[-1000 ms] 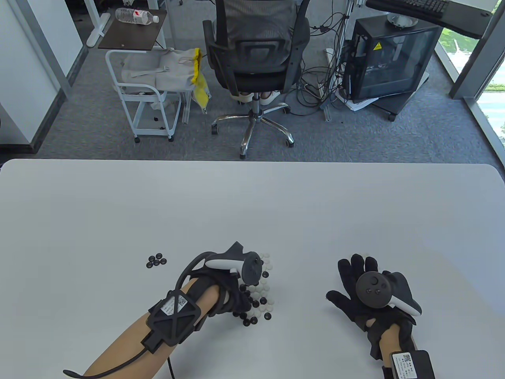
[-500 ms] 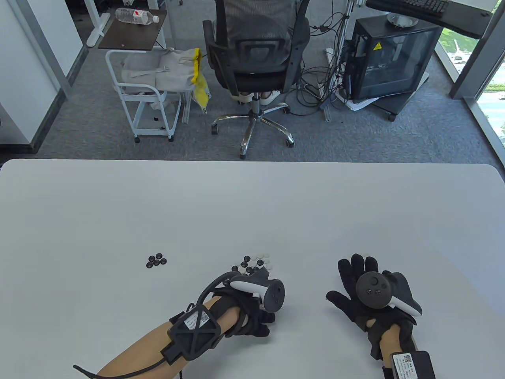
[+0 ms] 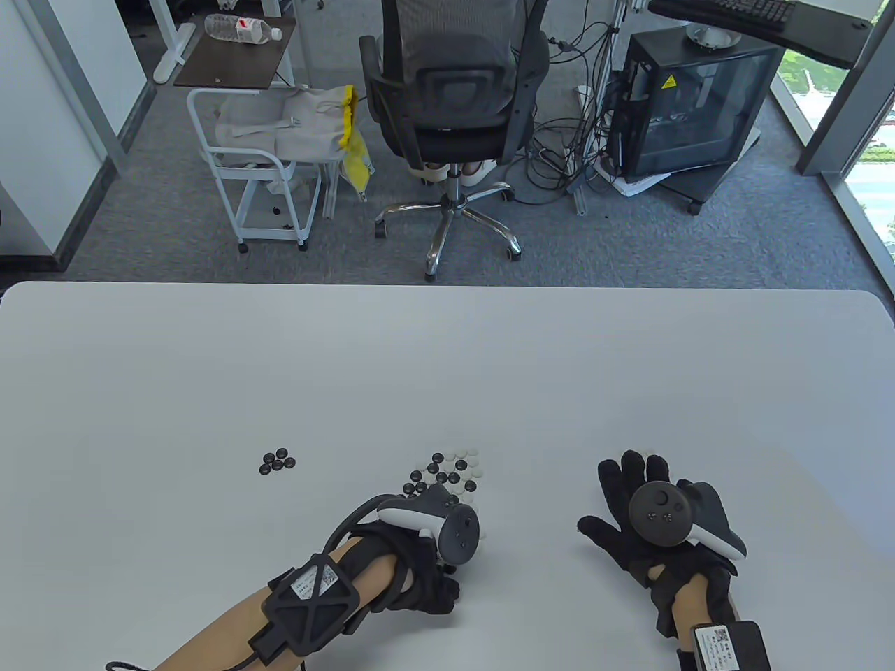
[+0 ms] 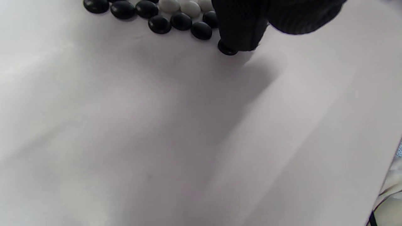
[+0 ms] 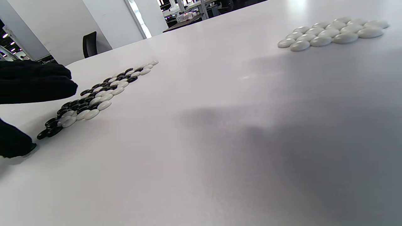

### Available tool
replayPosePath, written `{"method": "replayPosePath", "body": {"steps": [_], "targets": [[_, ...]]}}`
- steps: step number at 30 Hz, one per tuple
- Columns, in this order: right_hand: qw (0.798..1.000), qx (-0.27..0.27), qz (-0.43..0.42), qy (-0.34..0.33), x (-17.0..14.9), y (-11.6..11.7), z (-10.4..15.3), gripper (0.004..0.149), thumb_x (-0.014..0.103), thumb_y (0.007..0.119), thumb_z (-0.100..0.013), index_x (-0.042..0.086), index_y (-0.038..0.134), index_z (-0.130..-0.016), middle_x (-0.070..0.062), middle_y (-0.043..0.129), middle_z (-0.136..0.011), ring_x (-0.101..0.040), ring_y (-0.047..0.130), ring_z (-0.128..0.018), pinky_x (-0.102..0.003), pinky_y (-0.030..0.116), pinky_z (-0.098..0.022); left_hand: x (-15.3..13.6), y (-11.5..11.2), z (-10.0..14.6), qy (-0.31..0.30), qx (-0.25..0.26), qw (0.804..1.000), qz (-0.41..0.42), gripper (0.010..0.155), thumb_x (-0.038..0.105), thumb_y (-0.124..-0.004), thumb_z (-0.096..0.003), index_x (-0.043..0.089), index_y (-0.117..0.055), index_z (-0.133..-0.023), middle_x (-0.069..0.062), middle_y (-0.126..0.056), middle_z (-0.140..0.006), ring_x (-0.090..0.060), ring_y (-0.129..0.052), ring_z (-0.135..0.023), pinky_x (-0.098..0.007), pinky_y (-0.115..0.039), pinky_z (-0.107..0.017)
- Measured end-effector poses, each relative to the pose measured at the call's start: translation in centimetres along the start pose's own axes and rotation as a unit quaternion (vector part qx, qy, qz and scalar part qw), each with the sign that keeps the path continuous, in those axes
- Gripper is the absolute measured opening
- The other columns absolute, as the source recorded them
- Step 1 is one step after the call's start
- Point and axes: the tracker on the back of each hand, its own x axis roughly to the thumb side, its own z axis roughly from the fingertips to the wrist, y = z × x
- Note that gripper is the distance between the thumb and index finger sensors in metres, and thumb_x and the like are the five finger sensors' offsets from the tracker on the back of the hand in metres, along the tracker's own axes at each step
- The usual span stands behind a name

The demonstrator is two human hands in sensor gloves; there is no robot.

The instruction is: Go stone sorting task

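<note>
A mixed pile of black and white Go stones (image 3: 447,474) lies near the table's front middle; it also shows in the left wrist view (image 4: 176,14) and the right wrist view (image 5: 97,94). A small group of black stones (image 3: 277,461) lies to its left. My left hand (image 3: 437,583) is just in front of the pile. One gloved fingertip (image 4: 238,28) presses a single black stone (image 4: 226,49) onto the table, apart from the pile. My right hand (image 3: 629,503) rests flat with its fingers spread. A group of white stones (image 5: 333,33) lies beyond it.
The white table (image 3: 447,363) stretches bare behind the stones to its far edge. Past that edge are an office chair (image 3: 447,105), a white cart (image 3: 259,168) and a computer case (image 3: 692,105) on the floor.
My left hand has pulled back from over the mixed pile toward the near edge, then shifted a little left. More of the pile now shows. My right hand has not moved.
</note>
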Motion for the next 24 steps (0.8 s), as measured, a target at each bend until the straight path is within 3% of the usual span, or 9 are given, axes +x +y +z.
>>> {"method": "replayPosePath", "body": {"steps": [5, 9, 15, 24], "targets": [[1.000, 0.000, -0.001, 0.000, 0.0, 0.0, 0.0, 0.086, 0.051, 0.056, -0.063, -0.004, 0.017, -0.115, -0.045, 0.002, -0.110, -0.069, -0.002, -0.092, -0.089, 0.007, -0.053, -3.1, -1.4, 2.0, 0.041, 0.017, 0.999, 0.022, 0.061, 0.054, -0.058, -0.0482, 0.038, -0.066, -0.106, -0.020, 0.002, -0.110, -0.052, 0.008, -0.092, -0.079, -0.007, -0.052], [1.000, 0.002, -0.001, 0.001, 0.0, 0.0, 0.0, 0.086, 0.051, 0.056, -0.063, -0.004, 0.017, -0.115, -0.045, 0.003, -0.110, -0.069, -0.002, -0.092, -0.089, 0.007, -0.053, -7.8, -3.1, 4.3, 0.095, 0.029, 0.992, 0.077, 0.061, 0.053, -0.058, -0.0481, 0.037, -0.066, -0.106, -0.021, 0.002, -0.110, -0.051, 0.008, -0.092, -0.079, -0.006, -0.051], [1.000, 0.003, -0.001, 0.003, 0.0, 0.0, 0.0, 0.086, 0.051, 0.056, -0.063, -0.005, 0.017, -0.115, -0.045, 0.003, -0.110, -0.069, -0.002, -0.093, -0.089, 0.007, -0.053, -16.5, -5.8, 7.9, 0.185, 0.061, 0.961, 0.197, 0.061, 0.053, -0.057, -0.0482, 0.038, -0.061, -0.108, -0.021, 0.006, -0.109, -0.051, 0.011, -0.091, -0.079, -0.004, -0.051], [1.000, 0.006, -0.002, 0.006, 0.1, 0.0, 0.0, 0.086, 0.051, 0.056, -0.062, -0.004, 0.017, -0.115, -0.045, 0.003, -0.110, -0.069, -0.002, -0.092, -0.089, 0.007, -0.053, -22.5, -6.6, 9.1, 0.233, 0.086, 0.924, 0.292, 0.063, 0.052, -0.054, -0.0479, 0.039, -0.053, -0.110, -0.020, 0.014, -0.106, -0.050, 0.017, -0.090, -0.079, 0.001, -0.050]]}}
